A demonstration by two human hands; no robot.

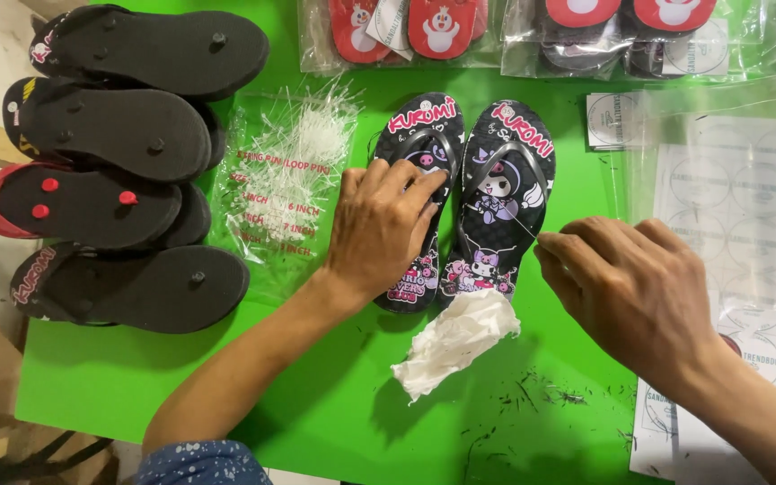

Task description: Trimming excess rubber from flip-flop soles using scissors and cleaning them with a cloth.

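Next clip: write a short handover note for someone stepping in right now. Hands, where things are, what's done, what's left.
Left hand rests flat on the left sandal of a black cartoon-print pair, pinning it to the green table.
Right hand pinches a thin clear loop pin that runs to the right sandal.
Crumpled tissue lies below the pair; the bag of loop pins is on the left, beside stacked sandals.
Bagged pairs lie along the top.
This pair is unbagged; whether the pin is fastened cannot be told.

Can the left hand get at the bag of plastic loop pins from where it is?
Probably yes. The left hand rests on the left sandal, right beside the pin bag, with nothing between them.
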